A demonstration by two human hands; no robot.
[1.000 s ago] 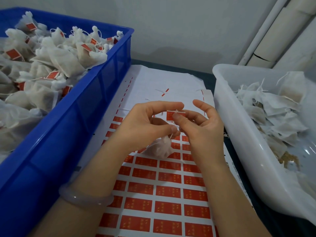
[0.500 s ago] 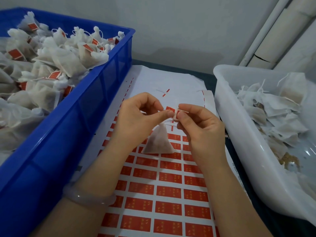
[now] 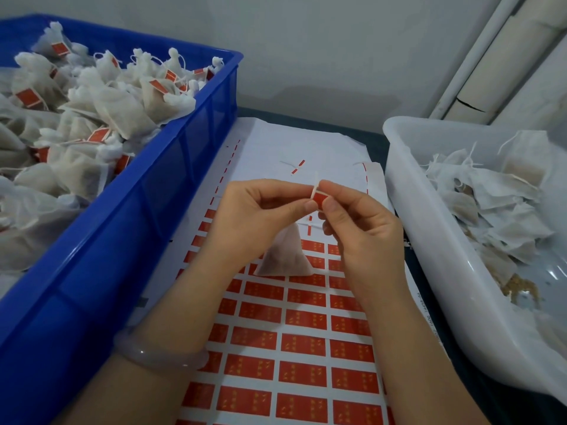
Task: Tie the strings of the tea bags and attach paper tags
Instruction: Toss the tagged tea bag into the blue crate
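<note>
Two hands work over one tea bag. The left hand and the right hand meet thumb to forefinger, and each grip pinches the same single red paper tag, from which one short end of white string sticks upward. The one pyramid-shaped tea bag sits below the fingers, over the sheet of red labels lying on the dark worktop; whether it touches the sheet cannot be told. Two bins flank the sheet: a blue crate on the left, heaped with tagged bags too many to count, and a white tub on the right holding untagged bags. One pale bracelet circles the left wrist.
</note>
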